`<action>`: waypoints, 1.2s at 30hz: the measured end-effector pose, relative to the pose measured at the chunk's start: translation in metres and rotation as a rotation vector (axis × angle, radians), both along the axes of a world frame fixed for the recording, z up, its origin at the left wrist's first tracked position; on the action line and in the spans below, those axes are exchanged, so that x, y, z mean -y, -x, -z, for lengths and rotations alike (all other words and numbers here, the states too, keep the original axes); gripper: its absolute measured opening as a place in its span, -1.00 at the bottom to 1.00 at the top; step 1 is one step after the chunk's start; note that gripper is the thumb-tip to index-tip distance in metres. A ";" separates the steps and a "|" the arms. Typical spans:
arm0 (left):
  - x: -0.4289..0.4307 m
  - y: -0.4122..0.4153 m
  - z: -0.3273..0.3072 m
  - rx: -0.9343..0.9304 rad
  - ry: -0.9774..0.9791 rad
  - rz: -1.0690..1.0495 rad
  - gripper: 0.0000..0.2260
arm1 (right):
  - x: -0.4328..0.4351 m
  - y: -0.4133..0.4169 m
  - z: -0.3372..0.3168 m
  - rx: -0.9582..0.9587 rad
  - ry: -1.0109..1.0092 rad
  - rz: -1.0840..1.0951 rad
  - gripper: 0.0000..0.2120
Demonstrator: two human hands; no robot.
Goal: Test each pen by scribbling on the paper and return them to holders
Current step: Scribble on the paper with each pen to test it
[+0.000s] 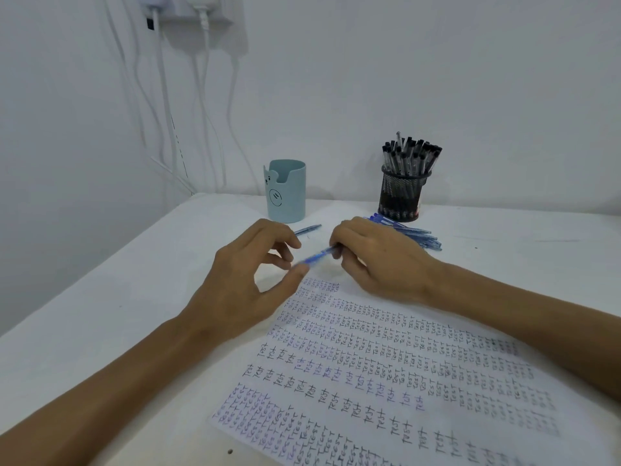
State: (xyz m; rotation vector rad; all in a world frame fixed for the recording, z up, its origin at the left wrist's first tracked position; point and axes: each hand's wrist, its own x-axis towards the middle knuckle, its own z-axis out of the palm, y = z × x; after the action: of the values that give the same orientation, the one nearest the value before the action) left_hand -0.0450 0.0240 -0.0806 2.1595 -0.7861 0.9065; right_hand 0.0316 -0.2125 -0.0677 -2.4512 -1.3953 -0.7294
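— Where is the pen?
— Head view: a blue pen (316,256) spans the gap between both hands, just above the top edge of the scribbled paper (386,371). The right hand (379,260) grips one end in curled fingers; the left hand (245,280) pinches the other, blurred end.
— And the holders?
— Behind the hands: a light-blue holder (286,191) on the left and a mesh holder (401,193) of black pens on the right.

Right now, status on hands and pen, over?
One blue pen between both hands: right hand grips one end, left hand pinches the other. Pile of loose pens beside the mesh holder. Nothing blocking the paper.
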 end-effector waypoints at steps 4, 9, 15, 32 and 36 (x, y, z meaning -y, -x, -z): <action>-0.003 0.002 0.001 -0.141 -0.015 0.044 -0.75 | 0.002 0.009 -0.008 -0.289 -0.054 0.142 -0.48; -0.010 -0.002 0.008 -0.225 -0.279 0.090 -0.77 | -0.003 0.013 -0.013 -0.493 -0.159 0.118 -0.27; -0.011 -0.001 0.006 -0.256 -0.455 0.103 -0.70 | -0.007 -0.002 -0.014 -0.929 -0.521 0.147 -0.44; -0.010 -0.002 0.006 -0.302 -0.464 0.092 -0.65 | -0.002 0.008 0.005 -1.097 -0.640 0.048 -0.79; -0.010 -0.003 0.006 -0.311 -0.459 0.100 -0.65 | -0.002 0.012 0.005 -1.081 -0.595 0.020 -0.85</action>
State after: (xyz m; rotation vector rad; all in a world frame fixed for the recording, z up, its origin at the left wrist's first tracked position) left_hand -0.0424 0.0341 -0.0868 2.5419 -1.0022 0.3426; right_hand 0.0193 -0.2108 -0.0722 -1.8359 -0.5955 0.2040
